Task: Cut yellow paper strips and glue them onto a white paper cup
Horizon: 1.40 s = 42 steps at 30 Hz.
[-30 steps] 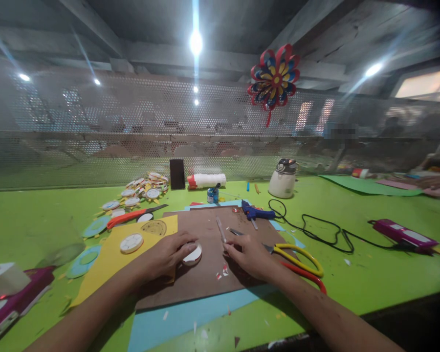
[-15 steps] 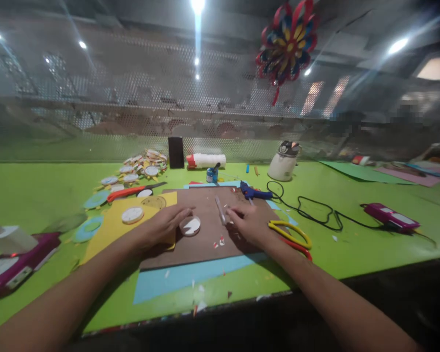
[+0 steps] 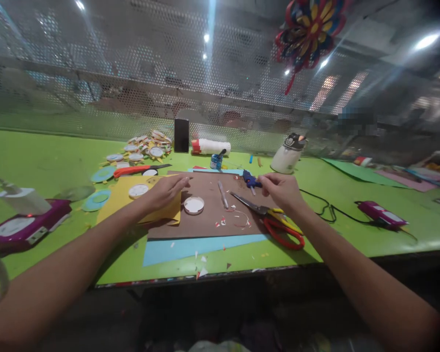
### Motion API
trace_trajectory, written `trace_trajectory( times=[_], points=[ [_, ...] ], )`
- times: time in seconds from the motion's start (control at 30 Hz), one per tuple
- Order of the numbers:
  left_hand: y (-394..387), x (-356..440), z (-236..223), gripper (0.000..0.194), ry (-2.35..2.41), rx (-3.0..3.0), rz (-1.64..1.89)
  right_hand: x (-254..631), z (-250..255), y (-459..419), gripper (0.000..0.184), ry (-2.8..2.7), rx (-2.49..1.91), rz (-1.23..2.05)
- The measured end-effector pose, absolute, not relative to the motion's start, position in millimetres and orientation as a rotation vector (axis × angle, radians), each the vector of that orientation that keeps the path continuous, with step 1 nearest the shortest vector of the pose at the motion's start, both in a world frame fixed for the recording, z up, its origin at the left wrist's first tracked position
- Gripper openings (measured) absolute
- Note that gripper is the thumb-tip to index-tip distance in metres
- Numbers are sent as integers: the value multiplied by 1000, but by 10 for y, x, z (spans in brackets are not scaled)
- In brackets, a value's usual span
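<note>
Right hand, shifted from pen to glue gun, bent-fingered, hold unclear; left hand loosely open, seemingly empty. Lowered forearm could push scissors off desk's front edge.

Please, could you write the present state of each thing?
Glue gun: lying on its side
Right hand: closed at its handle
Left hand: open
Pen: lying flat
Red-yellow scissors: lying flat
Black slab: upright
White cylinder: on its side
White adapter: plugged in
</note>
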<state>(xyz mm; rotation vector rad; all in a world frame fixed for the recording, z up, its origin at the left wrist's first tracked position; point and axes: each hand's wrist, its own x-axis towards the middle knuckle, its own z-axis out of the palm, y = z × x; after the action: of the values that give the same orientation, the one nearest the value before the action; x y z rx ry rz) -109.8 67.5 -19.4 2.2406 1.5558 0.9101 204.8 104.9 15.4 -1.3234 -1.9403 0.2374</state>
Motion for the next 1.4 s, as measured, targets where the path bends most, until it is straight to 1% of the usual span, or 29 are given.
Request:
trace_trajectory(
  times=[0.27, 0.5, 0.67, 0.8, 0.9, 1.03, 1.13, 1.17, 1.2, 1.3, 1.4],
  points=[
    [633, -1042, -156, 54, 1559, 2204, 823, 2677, 397, 1220, 23, -2077, -1688, -20],
    [658, -1027, -200, 53, 1496, 2249, 761, 2828, 565, 1390, 25, -2322, -1821, -231],
    [697, -1033, -277, 50, 1533, 2280, 694, 2872, 525, 1621, 25, -2495, -1899, -193],
    [723, -1019, -310, 52, 1614, 2233, 688, 2924, 308, 1719, 24, -2618, -1948, -48],
    [713, -1030, -266, 53, 1648, 2203, 758, 2956, 152, 1723, 24, -2666, -1953, 45],
    [683, -1115, -138, 46, 1676, 2205, 957, 2957, 85, 1609, 23, -2667, -1905, 109],
    [657, -1187, -18, 36, 1744, 2077, 1328, 2865, 94, 1373, 26, -2674, -1780, 149],
    [648, -1208, 27, 32, 1764, 1983, 1568, 2821, 92, 1266, 29, -2683, -1708, 167],
    [639, -1229, 75, 30, 1696, 1892, 1750, 2779, 82, 1148, 32, -2685, -1632, 174],
    [612, -1303, 246, 26, 1294, 1589, 2230, 2711, -13, 809, 41, -2690, -1434, 151],
    [569, -1419, 433, 22, 1065, 1399, 2495, 2759, -182, 621, 42, -2700, -1314, 86]
  ],
)
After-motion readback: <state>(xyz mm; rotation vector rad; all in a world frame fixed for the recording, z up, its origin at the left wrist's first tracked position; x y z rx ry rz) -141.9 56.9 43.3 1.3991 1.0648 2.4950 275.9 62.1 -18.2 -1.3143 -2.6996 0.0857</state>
